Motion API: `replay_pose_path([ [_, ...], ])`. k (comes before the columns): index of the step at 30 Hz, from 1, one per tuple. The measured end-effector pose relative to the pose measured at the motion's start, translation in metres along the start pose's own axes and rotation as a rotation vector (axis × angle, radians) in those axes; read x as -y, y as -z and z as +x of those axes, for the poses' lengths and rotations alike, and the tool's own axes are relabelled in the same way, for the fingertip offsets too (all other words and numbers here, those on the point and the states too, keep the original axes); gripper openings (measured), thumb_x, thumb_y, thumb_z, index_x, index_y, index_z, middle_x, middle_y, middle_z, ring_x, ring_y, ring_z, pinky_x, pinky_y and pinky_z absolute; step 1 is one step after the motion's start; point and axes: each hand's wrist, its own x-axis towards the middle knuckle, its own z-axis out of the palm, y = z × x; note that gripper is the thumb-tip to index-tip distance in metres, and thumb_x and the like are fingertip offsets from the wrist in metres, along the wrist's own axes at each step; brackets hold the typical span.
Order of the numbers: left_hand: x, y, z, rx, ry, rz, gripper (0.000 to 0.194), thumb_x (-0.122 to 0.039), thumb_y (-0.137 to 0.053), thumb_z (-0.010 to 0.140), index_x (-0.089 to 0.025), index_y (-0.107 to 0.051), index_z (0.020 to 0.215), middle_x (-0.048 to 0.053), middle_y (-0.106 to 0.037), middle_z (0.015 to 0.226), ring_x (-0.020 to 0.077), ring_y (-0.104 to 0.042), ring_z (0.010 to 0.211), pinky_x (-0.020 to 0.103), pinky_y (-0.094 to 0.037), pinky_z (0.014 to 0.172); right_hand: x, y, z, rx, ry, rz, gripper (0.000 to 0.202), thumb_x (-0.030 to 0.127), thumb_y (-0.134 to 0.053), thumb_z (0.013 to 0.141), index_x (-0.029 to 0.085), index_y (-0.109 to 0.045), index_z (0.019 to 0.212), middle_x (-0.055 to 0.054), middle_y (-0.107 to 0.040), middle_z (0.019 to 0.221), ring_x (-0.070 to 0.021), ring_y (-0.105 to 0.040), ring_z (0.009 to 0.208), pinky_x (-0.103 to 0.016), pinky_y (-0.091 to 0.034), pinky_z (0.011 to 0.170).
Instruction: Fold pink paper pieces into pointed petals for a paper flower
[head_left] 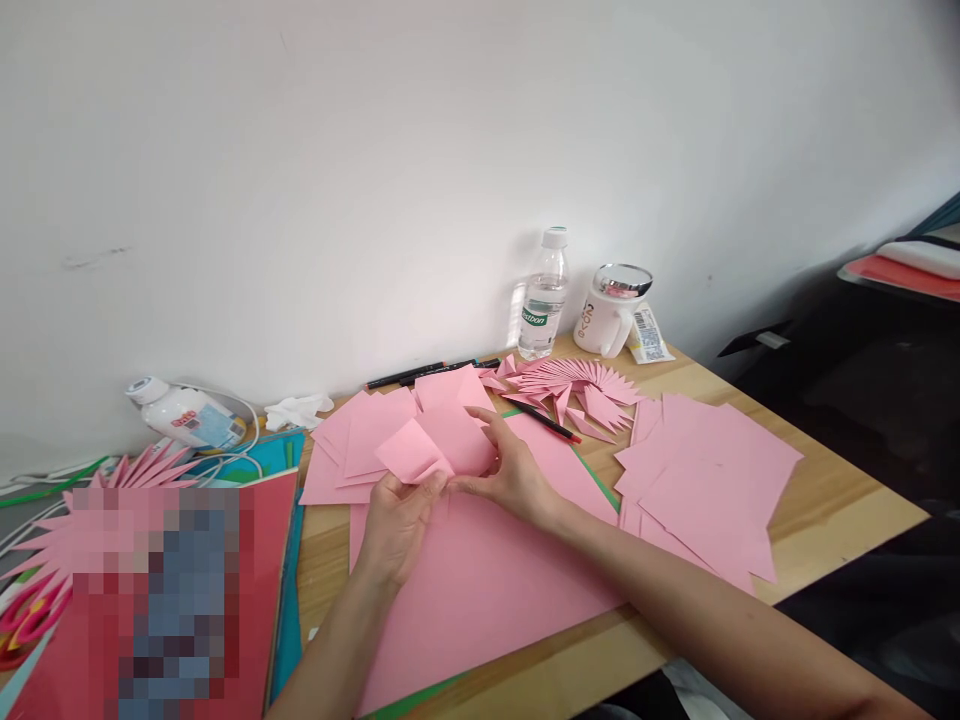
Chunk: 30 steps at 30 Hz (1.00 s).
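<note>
From my remote end, my left hand [397, 525] pinches a folded pink paper [409, 452] between thumb and fingers, over the table [847, 510]; my right hand [517, 475] curves beside its right side, thumb and fingers parted, though I cannot tell whether they grip; reckoned from that paper, the large pink sheet [495, 600] spreads toward 5 o'clock, spiky folded pieces [574, 372] sit at 2, loose pink squares [712, 480] at 3.
</note>
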Motion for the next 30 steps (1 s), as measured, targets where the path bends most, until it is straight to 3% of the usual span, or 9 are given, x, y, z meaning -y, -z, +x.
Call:
replay_pose_path([
  [5, 0.004, 0.003, 0.001, -0.114, -0.038, 0.121, 0.024, -0.022, -0.081, 0.052, -0.012, -0.068, 0.070, 0.002, -0.068, 0.065, 0.0127, -0.060, 0.065, 0.024, -0.047, 0.066, 0.004, -0.001, -0.002, -0.010, 0.021, 0.064, 0.061, 0.036, -0.075, 0.060, 0.018, -0.049, 0.113, -0.005, -0.065, 0.095, -0.0216, -0.060, 0.088, -0.032, -0.047, 0.079],
  [12, 0.006, 0.005, 0.003, -0.156, -0.064, 0.120, 0.029, -0.020, -0.081, 0.047, -0.014, -0.067, 0.072, -0.001, -0.065, 0.060, 0.0108, -0.057, 0.059, 0.023, -0.045, 0.062, 0.007, 0.000, -0.001, 0.130, -0.070, 0.195, 0.046, 0.039, -0.076, 0.057, 0.014, -0.061, 0.093, -0.006, -0.068, 0.089, -0.0241, -0.061, 0.084, -0.030, -0.049, 0.070],
  [18, 0.000, 0.001, 0.000, -0.075, -0.040, 0.109, 0.025, -0.020, -0.079, 0.052, -0.013, -0.067, 0.074, 0.001, -0.067, 0.065, 0.0113, -0.057, 0.060, 0.023, -0.045, 0.063, 0.015, 0.002, -0.002, 0.168, -0.192, 0.342, 0.042, 0.040, -0.078, 0.051, 0.014, -0.059, 0.078, 0.000, -0.063, 0.063, -0.0157, -0.058, 0.056, -0.026, -0.048, 0.053],
  [24, -0.002, -0.001, -0.002, 0.037, -0.012, 0.081, 0.030, -0.021, -0.077, 0.057, -0.013, -0.070, 0.085, 0.006, -0.071, 0.074, 0.0183, -0.062, 0.072, 0.030, -0.047, 0.071, 0.017, 0.003, -0.001, 0.166, -0.213, 0.366, 0.040, 0.041, -0.077, 0.050, 0.014, -0.059, 0.072, -0.001, -0.063, 0.060, -0.0160, -0.058, 0.056, -0.028, -0.049, 0.054],
  [30, 0.002, 0.003, 0.000, -0.054, -0.026, 0.120, 0.028, -0.021, -0.079, 0.053, -0.013, -0.072, 0.079, 0.005, -0.071, 0.071, 0.0168, -0.062, 0.068, 0.029, -0.047, 0.070, 0.018, 0.003, -0.002, 0.168, -0.199, 0.359, 0.034, 0.036, -0.076, 0.054, 0.014, -0.059, 0.073, 0.000, -0.062, 0.060, -0.0148, -0.056, 0.055, -0.026, -0.047, 0.055],
])
